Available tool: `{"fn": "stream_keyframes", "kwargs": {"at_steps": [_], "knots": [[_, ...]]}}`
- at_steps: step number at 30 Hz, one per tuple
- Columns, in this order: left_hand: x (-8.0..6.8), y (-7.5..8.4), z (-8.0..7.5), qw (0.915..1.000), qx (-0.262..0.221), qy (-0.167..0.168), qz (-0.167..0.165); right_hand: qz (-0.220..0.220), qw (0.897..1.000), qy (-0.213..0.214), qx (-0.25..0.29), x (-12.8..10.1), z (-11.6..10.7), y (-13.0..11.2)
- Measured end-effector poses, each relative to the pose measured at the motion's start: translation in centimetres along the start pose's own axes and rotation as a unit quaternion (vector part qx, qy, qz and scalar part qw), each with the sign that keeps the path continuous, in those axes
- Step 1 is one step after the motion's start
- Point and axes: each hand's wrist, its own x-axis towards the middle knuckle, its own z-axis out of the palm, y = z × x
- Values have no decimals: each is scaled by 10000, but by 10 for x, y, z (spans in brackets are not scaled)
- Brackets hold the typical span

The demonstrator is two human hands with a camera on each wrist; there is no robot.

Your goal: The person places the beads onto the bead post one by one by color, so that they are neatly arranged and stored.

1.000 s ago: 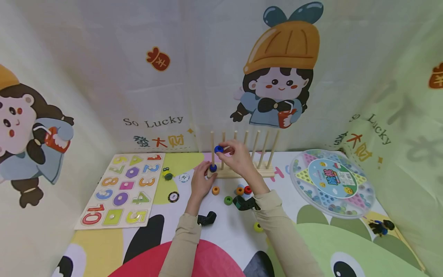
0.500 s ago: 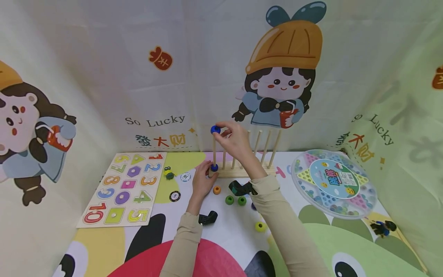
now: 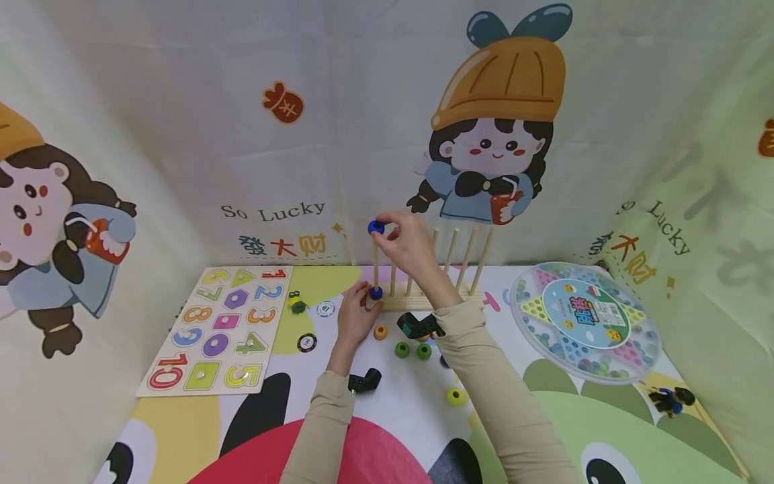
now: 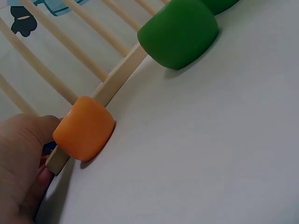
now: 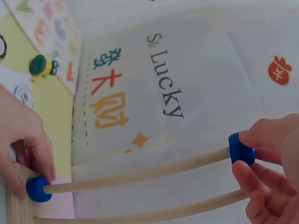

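Observation:
My right hand (image 3: 411,245) pinches a blue bead (image 5: 242,149) between thumb and fingers, at the top of the leftmost peg (image 5: 140,175) of a wooden peg rack (image 3: 411,302). Whether the peg tip is inside the bead's hole, I cannot tell. A second blue bead (image 5: 39,189) sits at the foot of that same peg. Around the rack's left end, my left hand (image 3: 355,316) grips the base with thumb and fingers. Just in front of the base lies an orange bead (image 4: 84,129), near the left hand.
Green beads (image 3: 402,349) and a yellow bead (image 3: 456,396) lie before the rack; a dark one is partly hidden by the right forearm. A number board (image 3: 218,329), small toy figure (image 3: 296,302) and poker chip (image 3: 306,343) are left. A round game board (image 3: 583,323) lies right.
My right hand has lifted the blue bead from partway up beside the leftmost peg to its top, then stayed there. My left hand has kept its grip on the rack's end.

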Motion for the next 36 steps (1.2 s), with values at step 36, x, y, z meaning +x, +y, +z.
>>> {"fn": "stream_keyframes", "kwargs": {"at_steps": [36], "knots": [[3,-1,-1,9996,-244,-40,-111,-202,9975,-278,612,-57,10,36]]}}
